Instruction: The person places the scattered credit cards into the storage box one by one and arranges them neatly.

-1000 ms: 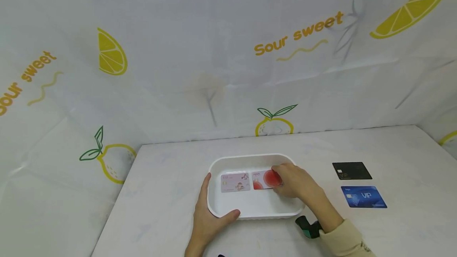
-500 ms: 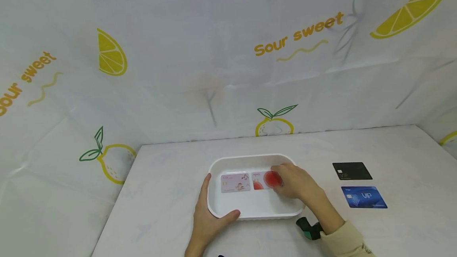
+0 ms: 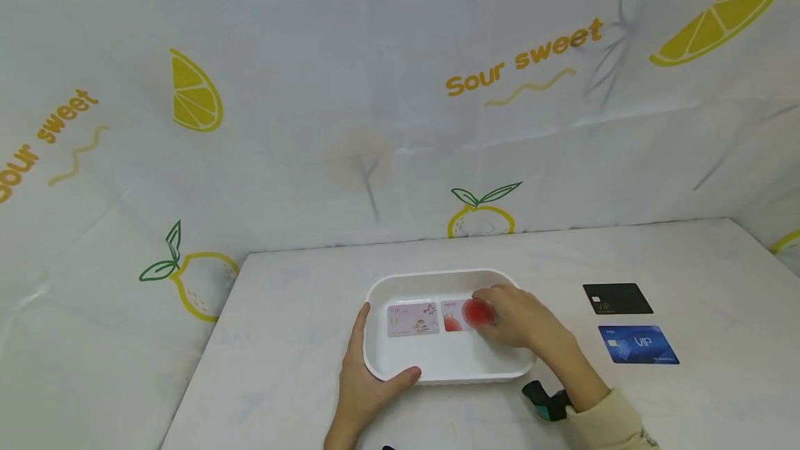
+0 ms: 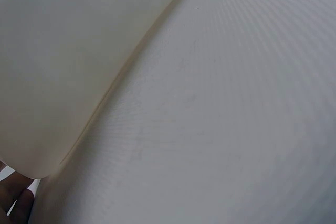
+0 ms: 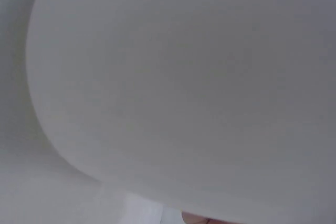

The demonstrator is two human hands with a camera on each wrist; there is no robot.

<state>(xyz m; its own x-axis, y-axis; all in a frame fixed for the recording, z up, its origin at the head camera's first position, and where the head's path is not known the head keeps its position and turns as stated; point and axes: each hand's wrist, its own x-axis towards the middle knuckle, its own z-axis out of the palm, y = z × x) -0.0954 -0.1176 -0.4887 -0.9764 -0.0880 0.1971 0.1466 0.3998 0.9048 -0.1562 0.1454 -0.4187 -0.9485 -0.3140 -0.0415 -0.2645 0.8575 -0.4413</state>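
Note:
A white plastic tray (image 3: pixel 450 368) lies on the table. My left hand (image 3: pixel 369 384) holds its near left corner, the thumb at the front rim and the fingers along the left side. In the left wrist view, fingers (image 4: pixel 20 200) show at the lower end of the tray wall (image 4: pixel 79 56). Inside the tray, my right hand (image 3: pixel 515 318) pinches the right end of a red and white card (image 3: pixel 455 316); its fingertips partly cover that card. A pale pink VIP card (image 3: pixel 412 319) lies flat just left of it. The tray wall (image 5: pixel 184 77) fills most of the right wrist view.
On the table right of the tray lie a black VIP card (image 3: pixel 617 298) and a blue VIP card (image 3: pixel 638 344), one behind the other. A black and green strap-like object (image 3: pixel 545 401) is at my right wrist. A lemon-print sheet (image 3: pixel 312 123) hangs behind the table.
My right hand and forearm have shifted very slightly, still at the red and white card. My left hand and the tray stay where they were.

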